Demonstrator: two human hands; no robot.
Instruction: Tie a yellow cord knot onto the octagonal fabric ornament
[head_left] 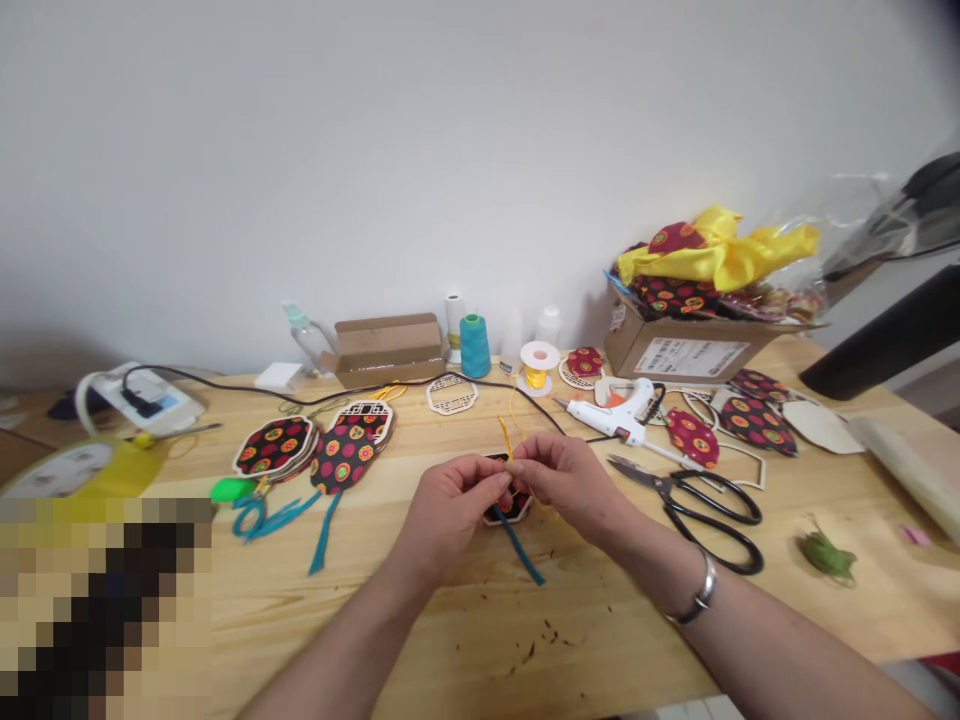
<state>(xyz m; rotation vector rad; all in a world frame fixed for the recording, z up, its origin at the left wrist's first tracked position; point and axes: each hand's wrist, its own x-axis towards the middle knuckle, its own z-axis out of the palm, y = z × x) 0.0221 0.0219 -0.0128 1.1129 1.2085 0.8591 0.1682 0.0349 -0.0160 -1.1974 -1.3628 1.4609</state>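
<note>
Both grips are narrow, left hand (465, 492) and right hand (559, 478) pinching yellow cord (505, 436); below them shows a black, pale-edged, flower-printed fabric piece (516, 503), its teal ribbon (519, 547) pointing toward five o'clock.

You have soft, diffuse light on the wall (450, 150). Edges stretch outward, and coarse pixels mask your lower-left corner.

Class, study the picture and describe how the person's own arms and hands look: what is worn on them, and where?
The left hand and right hand are both ungloved, and no sleeve shows on either forearm. A shiny, silver-coloured, curved band circles the right wrist; the left wrist shows none. No ring can be made out.
</note>
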